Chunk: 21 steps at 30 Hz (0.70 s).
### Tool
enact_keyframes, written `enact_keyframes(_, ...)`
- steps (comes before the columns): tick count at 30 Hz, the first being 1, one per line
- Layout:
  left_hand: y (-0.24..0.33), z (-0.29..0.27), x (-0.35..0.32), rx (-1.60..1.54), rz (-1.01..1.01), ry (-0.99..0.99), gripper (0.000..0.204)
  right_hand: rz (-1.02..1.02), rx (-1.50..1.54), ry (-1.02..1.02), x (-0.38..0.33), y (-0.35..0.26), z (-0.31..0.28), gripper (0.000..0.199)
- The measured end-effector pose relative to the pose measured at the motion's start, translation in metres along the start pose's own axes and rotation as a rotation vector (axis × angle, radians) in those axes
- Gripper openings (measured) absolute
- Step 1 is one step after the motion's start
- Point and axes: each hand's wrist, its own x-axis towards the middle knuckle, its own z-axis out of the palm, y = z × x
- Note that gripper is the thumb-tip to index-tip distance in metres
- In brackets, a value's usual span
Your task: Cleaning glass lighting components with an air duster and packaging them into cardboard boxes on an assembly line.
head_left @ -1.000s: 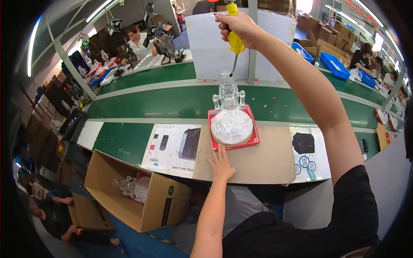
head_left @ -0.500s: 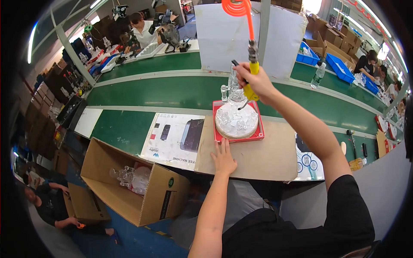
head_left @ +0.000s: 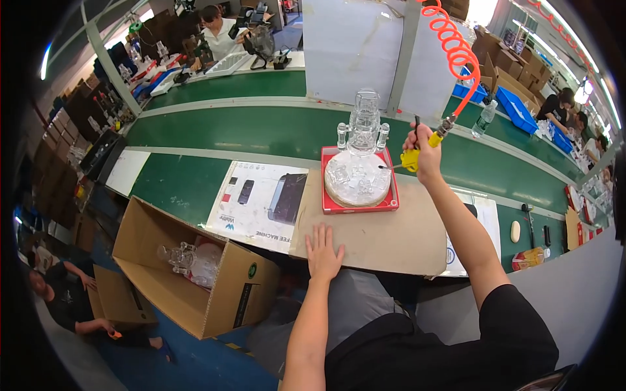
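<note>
Open left hand (head_left: pixel 324 253) now clear of red tray (head_left: pixel 360 210); right hand (head_left: pixel 427 154), clamped on air gun (head_left: pixel 409 160), gains access to glassware's (head_left: pixel 364 127) right side.

Glassware (head_left: pixel 365 133) in tray (head_left: pixel 360 210) on cardbd (head_left: pixel 378 241), box (head_left: pixel 248 287) to L, air gun (head_left: pixel 409 160) R.

The right hand (head_left: pixel 427 153) drops from above the clear glass piece (head_left: pixel 364 127) to the right of the red tray (head_left: pixel 360 210), its yellow air gun (head_left: pixel 409 160) now pointing left across the white disc (head_left: pixel 357 182). The left hand (head_left: pixel 324 254) leaves the tray's front edge for the cardboard sheet (head_left: pixel 385 238), and the coiled orange hose (head_left: pixel 468 96) shifts rightward.
</note>
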Motion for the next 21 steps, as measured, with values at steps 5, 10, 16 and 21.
enact_keyframes(5, -0.003, -0.002, -0.001, 0.009, -0.009, -0.011, 0.067, 0.018, 0.034, 0.155, 0.013, 0.01, -0.016, 0.028)
enact_keyframes(10, -0.004, -0.013, -0.01, -0.059, 0.009, -0.067, 0.063, 0.03, 0.054, 0.242, 0.023, 0.02, -0.009, 0.028)
enact_keyframes(16, -0.016, -0.072, -0.067, -0.53, 0.081, -0.174, 0.024, 0.046, 0.043, 0.232, 0.031, 0.025, -0.006, 0.025)
enact_keyframes(21, -0.086, -0.048, -0.166, -0.562, -0.502, -0.394, 0.021, 0.107, 0.037, 0.091, 0.018, 0.03, 0.021, 0.026)
